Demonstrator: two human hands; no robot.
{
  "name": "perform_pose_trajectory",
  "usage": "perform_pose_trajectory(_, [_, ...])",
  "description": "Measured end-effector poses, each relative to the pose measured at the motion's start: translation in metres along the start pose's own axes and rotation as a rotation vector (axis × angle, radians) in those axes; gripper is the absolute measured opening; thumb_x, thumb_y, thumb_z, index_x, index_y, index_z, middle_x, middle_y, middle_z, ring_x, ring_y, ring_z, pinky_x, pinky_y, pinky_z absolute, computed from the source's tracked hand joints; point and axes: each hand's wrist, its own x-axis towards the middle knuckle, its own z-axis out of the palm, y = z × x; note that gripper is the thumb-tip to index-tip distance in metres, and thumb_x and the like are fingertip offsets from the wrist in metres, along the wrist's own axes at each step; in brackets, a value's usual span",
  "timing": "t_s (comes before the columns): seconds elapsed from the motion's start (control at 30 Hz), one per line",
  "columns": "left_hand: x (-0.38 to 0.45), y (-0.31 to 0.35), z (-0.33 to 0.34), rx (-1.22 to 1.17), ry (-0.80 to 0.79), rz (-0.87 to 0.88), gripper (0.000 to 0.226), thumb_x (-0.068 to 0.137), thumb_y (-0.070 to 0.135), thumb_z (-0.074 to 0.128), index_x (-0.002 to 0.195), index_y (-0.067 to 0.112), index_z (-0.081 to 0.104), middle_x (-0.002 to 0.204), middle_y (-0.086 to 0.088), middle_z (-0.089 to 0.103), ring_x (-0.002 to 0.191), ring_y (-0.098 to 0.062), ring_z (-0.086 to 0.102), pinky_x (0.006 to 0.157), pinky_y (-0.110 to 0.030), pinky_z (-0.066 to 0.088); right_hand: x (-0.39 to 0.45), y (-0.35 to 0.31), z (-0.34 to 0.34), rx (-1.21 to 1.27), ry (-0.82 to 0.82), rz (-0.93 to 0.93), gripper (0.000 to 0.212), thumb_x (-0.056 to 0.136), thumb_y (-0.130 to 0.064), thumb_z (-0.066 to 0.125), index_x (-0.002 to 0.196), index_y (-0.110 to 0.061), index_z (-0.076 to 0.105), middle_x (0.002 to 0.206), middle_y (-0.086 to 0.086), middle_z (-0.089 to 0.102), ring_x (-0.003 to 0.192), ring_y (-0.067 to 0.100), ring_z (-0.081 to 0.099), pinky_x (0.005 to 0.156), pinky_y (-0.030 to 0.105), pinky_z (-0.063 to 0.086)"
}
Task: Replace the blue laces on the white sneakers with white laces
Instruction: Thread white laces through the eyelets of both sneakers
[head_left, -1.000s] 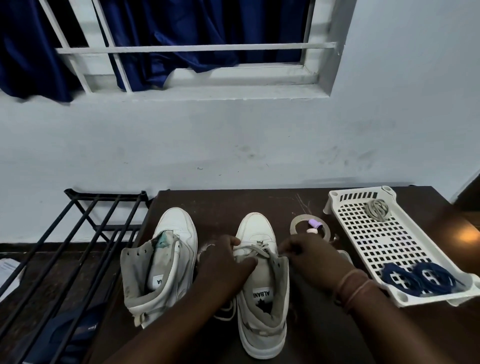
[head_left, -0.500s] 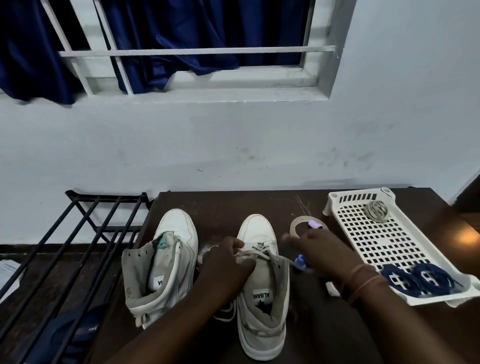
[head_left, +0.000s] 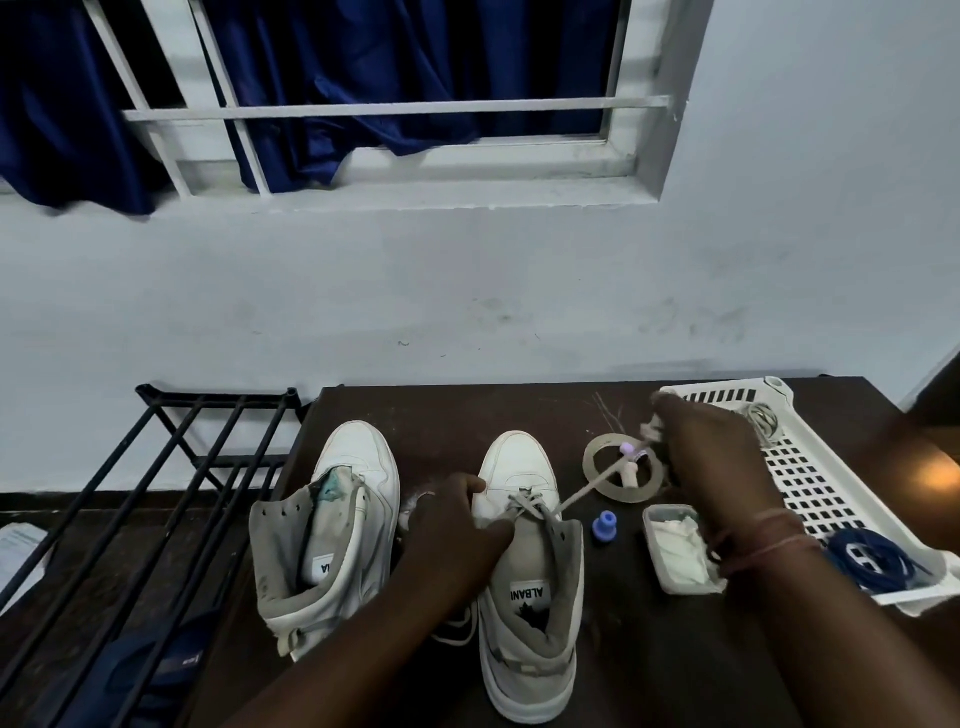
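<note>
Left hand (head_left: 457, 525) pressed over the tongue and eyelet row of the right-hand sneaker (head_left: 530, 577) at lower centre of frame, thumb and forefinger curled in a pinch at the first crossing of the white lace (head_left: 530, 506); right hand (head_left: 711, 457) lifted toward the right of frame, fingers closed on the far end of that lace, drawn taut in a straight line from the lowest eyelets. Largest first: dark table (head_left: 467, 410) across the lower half, carrying both shoes; second sneaker (head_left: 332, 525) lower left of centre, unlaced, tongue flopped open; white perforated tray (head_left: 831, 488) at right edge, with the removed blue laces (head_left: 872, 558) coiled in its near corner and a pale coil, probably the spare lace, at its far end; tape roll (head_left: 623, 470) beside the laced shoe's toe; small tub of white cloth (head_left: 675, 548) nearer; little blue cap (head_left: 604, 526) between shoe and tub. Likely handling: lace light, limp, flat-woven, prone to twist, best pinched close behind the stiff tip for threading; sneaker upper soft at the collar but steady on its sole, best braced across the tongue. Readable: "ALBANI" inverted on the right insole; only "IA" visible on the left.
</note>
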Motion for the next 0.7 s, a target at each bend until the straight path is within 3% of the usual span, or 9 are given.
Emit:
perform_pose_trajectory(0.03, [0.000,-0.001,0.001,-0.004,0.006,0.002,0.057,0.070,0.055,0.069,0.121,0.033,0.057,0.108,0.009,0.057,0.107,-0.014,0.058,0.096,-0.038,0.051,-0.001,0.005,-0.001,-0.077,-0.006,0.026,0.038,0.088,-0.033,0.060,0.062,-0.005,0.063,0.071,0.013,0.071,0.069,0.035,0.067,0.060,0.046,0.054])
perform_pose_trajectory(0.13, [0.001,-0.002,0.002,-0.016,-0.010,0.003,0.049,0.077,0.046,0.074,0.121,0.034,0.056,0.113,0.006,0.056,0.107,-0.012,0.056,0.097,-0.035,0.050,-0.006,0.020,0.008,-0.464,-0.304,0.072,0.035,0.087,-0.035,0.068,0.063,-0.010,0.064,0.085,0.013,0.074,0.098,0.029,0.068,0.077,0.033,0.051])
perform_pose_trajectory(0.27, [0.001,-0.001,0.002,-0.022,-0.075,0.023,0.029,0.086,0.032,0.072,0.113,0.034,0.061,0.112,0.008,0.061,0.105,-0.007,0.058,0.089,-0.025,0.045,-0.010,0.036,0.031,-0.531,-0.510,-0.035,0.021,0.088,-0.023,0.071,0.107,-0.019,0.064,0.084,-0.003,0.062,0.074,0.007,0.063,0.075,0.027,0.051])
perform_pose_trajectory(0.33, [0.000,0.001,0.001,-0.032,-0.079,0.045,0.022,0.088,0.028,0.069,0.110,0.032,0.066,0.106,0.010,0.066,0.100,-0.005,0.061,0.083,-0.022,0.045,-0.010,0.037,0.038,-0.562,-0.571,-0.079,0.011,0.088,-0.012,0.064,0.092,-0.021,0.070,0.079,-0.002,0.066,0.072,0.010,0.063,0.078,0.035,0.055])
perform_pose_trajectory(0.4, [-0.001,0.002,-0.001,-0.035,-0.080,0.046,0.018,0.089,0.026,0.067,0.106,0.031,0.068,0.099,0.012,0.067,0.092,-0.004,0.063,0.076,-0.020,0.044,-0.010,0.040,0.040,-0.593,-0.589,-0.055,0.016,0.085,-0.010,0.060,0.073,-0.018,0.067,0.076,0.005,0.071,0.077,0.024,0.068,0.079,0.038,0.054])
perform_pose_trajectory(0.57, [-0.001,0.005,-0.002,-0.016,-0.098,-0.043,0.018,0.086,0.033,0.058,0.102,0.035,0.067,0.089,0.010,0.070,0.078,-0.004,0.065,0.077,-0.028,0.050,-0.002,0.031,0.023,-0.687,-0.421,-0.028,0.011,0.094,-0.013,0.052,0.095,-0.007,0.061,0.106,0.014,0.067,0.122,0.034,0.057,0.103,0.038,0.045])
perform_pose_trajectory(0.6, [-0.002,0.007,-0.002,-0.025,-0.116,-0.051,0.022,0.082,0.038,0.056,0.100,0.034,0.067,0.086,0.009,0.071,0.078,-0.006,0.066,0.079,-0.030,0.052,-0.003,0.027,0.019,-0.686,-0.392,-0.007,0.013,0.095,-0.016,0.051,0.085,-0.010,0.056,0.096,0.011,0.066,0.120,0.035,0.058,0.094,0.035,0.048])
perform_pose_trajectory(0.67, [-0.002,0.009,-0.002,-0.042,-0.146,-0.059,0.034,0.072,0.046,0.049,0.097,0.033,0.068,0.087,0.008,0.072,0.081,-0.010,0.067,0.082,-0.033,0.053,-0.005,0.027,0.020,-0.684,-0.389,0.030,0.028,0.096,-0.025,0.051,0.070,-0.014,0.053,0.071,0.003,0.057,0.089,0.031,0.063,0.066,0.029,0.045])
perform_pose_trajectory(0.7, [-0.001,0.009,-0.003,-0.046,-0.156,-0.060,0.035,0.072,0.047,0.051,0.096,0.032,0.070,0.089,0.007,0.072,0.084,-0.012,0.068,0.084,-0.034,0.054,-0.007,0.027,0.024,-0.693,-0.437,0.063,0.030,0.095,-0.029,0.054,0.068,-0.015,0.055,0.068,0.001,0.056,0.077,0.026,0.060,0.061,0.027,0.043])
